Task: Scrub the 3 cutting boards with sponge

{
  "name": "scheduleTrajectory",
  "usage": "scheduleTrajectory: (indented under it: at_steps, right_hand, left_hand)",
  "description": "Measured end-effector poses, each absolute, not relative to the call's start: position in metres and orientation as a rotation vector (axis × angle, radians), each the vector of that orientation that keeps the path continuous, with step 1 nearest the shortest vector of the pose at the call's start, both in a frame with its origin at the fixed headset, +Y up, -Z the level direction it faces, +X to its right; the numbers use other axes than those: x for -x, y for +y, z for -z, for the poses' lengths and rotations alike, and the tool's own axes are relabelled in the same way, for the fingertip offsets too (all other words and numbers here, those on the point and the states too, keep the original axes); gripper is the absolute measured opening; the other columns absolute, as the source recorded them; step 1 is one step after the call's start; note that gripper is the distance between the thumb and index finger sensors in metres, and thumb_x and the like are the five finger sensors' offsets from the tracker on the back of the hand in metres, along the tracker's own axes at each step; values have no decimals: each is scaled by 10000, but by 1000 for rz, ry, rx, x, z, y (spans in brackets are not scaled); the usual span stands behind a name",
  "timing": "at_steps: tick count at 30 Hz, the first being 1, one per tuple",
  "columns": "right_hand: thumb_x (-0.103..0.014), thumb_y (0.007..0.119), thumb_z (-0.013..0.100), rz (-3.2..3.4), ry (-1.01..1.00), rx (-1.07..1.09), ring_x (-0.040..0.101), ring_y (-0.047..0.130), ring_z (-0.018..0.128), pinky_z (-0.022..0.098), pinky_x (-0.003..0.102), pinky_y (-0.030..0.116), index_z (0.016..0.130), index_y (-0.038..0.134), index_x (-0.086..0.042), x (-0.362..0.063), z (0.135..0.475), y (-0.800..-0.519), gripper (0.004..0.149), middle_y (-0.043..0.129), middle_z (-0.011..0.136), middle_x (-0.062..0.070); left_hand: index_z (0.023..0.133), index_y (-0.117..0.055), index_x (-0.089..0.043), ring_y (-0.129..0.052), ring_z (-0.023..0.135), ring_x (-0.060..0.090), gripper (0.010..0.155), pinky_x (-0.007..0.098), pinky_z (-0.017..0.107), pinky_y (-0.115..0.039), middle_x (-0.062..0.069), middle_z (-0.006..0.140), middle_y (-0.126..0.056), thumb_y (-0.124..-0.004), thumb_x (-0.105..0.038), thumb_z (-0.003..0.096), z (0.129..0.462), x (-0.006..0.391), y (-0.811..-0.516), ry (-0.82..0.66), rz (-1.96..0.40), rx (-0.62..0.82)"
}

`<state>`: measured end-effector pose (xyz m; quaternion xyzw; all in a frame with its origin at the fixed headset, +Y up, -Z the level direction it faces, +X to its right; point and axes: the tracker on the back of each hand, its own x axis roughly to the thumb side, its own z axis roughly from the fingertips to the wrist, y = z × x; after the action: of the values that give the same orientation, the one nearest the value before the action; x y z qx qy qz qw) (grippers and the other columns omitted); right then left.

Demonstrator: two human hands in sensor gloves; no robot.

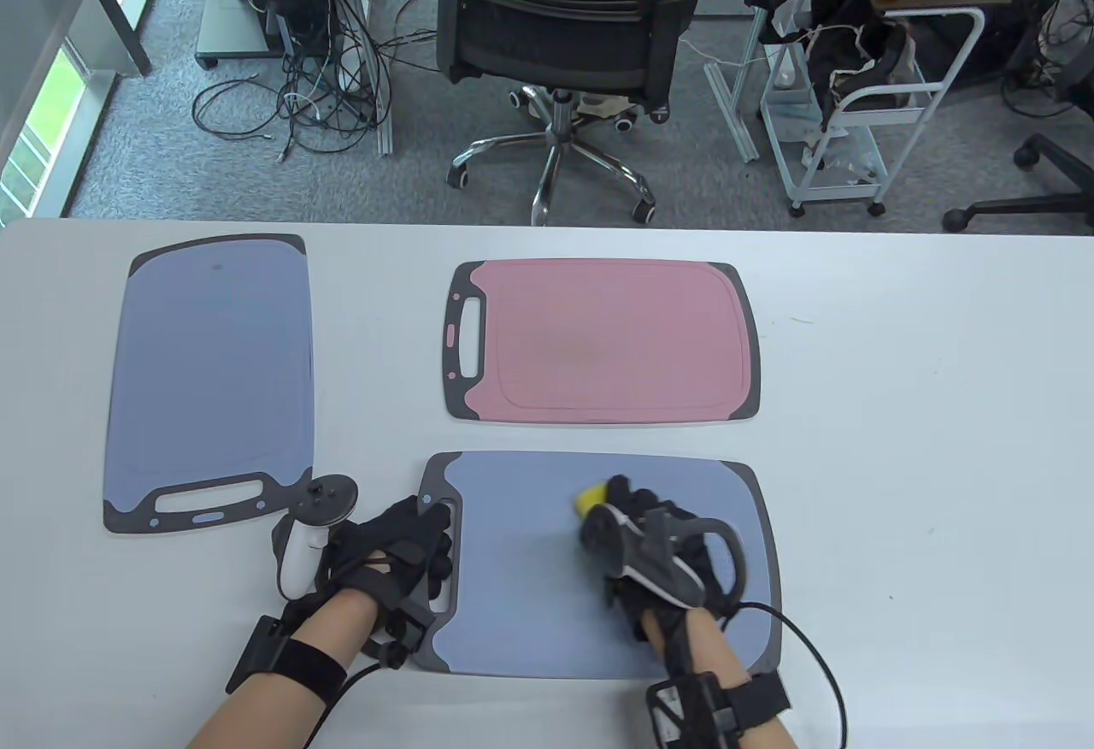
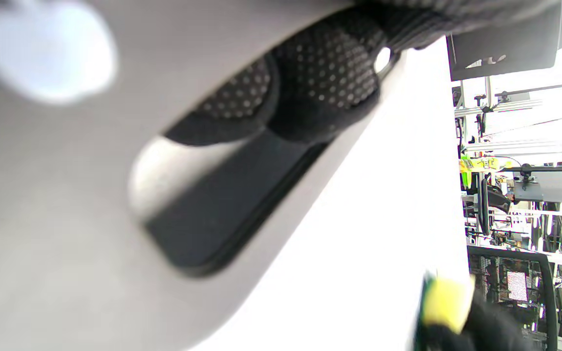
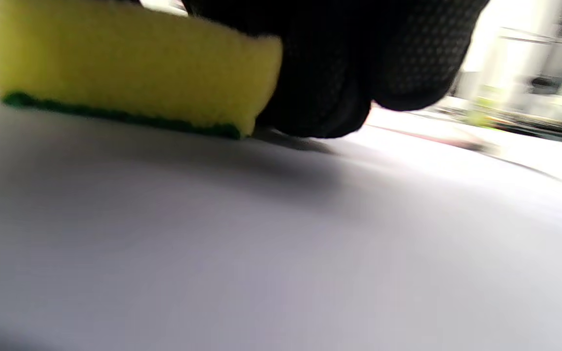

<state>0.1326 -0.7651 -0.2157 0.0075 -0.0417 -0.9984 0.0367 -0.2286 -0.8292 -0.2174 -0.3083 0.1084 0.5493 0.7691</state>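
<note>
White table (image 1: pixel 897 407), sponge (image 1: pixel 590 497) under right hand (image 1: pixel 654 539) grip, on near board (image 1: pixel 530 578)

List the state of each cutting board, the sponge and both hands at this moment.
near blue board: flat on the table, being scrubbed, handle end pinned.
pink board: flat, untouched by either hand.
left blue board: flat, untouched, handle toward the person.
sponge: green side down on the near blue board.
right hand: grips the sponge.
left hand: fingers rest on the near board's handle.
</note>
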Motion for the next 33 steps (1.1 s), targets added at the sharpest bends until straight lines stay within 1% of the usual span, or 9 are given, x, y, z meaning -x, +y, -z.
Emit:
scheduleTrajectory:
  at_steps: [2,4,7,11,17,20,25,31,33]
  right_hand:
    - [-560,703,500,3035,-177,-358,256,909,569,478,461,781,1030,655,-106,-193,211,-771,699,842,791,116]
    - [-560,701,505,2988,-188,-538,257,907,571,480,461,778,1033,658,-104,-225,203,-775,698,836,798,121]
    - [-536,717,510,3063,-185,-568,278,907,563,473,473,775,1020,670,-58,-226,203,-776,701,840,790,148]
    - [-565,691,508,3032,-138,-164,241,919,559,470,442,797,1018,666,-84,-170,210,-770,701,852,780,118]
    - [-572,690,503,3013,-49,721,241,897,575,488,450,782,1037,632,-106,8,173,-761,711,810,798,124]
    - [-576,695,495,2975,-18,882,240,908,568,483,451,790,1031,645,-105,37,159,-759,715,825,791,118]
    - [-581,708,483,3039,-52,586,236,915,560,475,449,792,1031,652,-148,-21,176,-762,700,835,792,90]
    - [-560,703,496,3083,-140,-265,254,919,557,469,460,789,1027,660,-116,-192,184,-775,694,848,791,111]
    - [-551,732,495,3087,-184,-513,267,911,559,470,470,779,1027,666,-106,-228,181,-774,697,836,786,121]
  left_hand:
    - [967,-683,-160,-1076,423,4,543,251,329,-1012,-82,691,-938,-707,-545,585,218,229,-830,235,-1189,667]
    - [968,-683,-159,-1075,424,4,547,252,329,-1011,-81,692,-938,-706,-548,584,218,229,-830,234,-1187,665]
    - [969,-682,-161,-1073,420,-5,548,242,322,-1010,-88,692,-937,-702,-552,585,217,228,-830,235,-1170,650]
    - [969,-681,-161,-1073,423,-5,548,242,323,-1009,-87,695,-936,-702,-551,585,217,229,-830,234,-1171,652]
    - [973,-677,-160,-1076,432,3,552,246,332,-1010,-83,703,-936,-707,-549,583,217,229,-830,230,-1183,665]
    - [976,-675,-161,-1075,427,-1,553,246,335,-1010,-83,707,-935,-708,-550,584,217,229,-830,227,-1185,670]
    - [976,-677,-161,-1077,432,2,554,245,334,-1011,-81,708,-936,-710,-550,583,217,229,-830,225,-1182,668]
    - [975,-677,-161,-1077,428,0,555,243,329,-1010,-81,704,-937,-710,-552,583,218,228,-830,225,-1175,662]
    - [973,-680,-161,-1077,426,-2,554,240,325,-1011,-83,702,-937,-708,-555,584,218,228,-830,225,-1167,657]
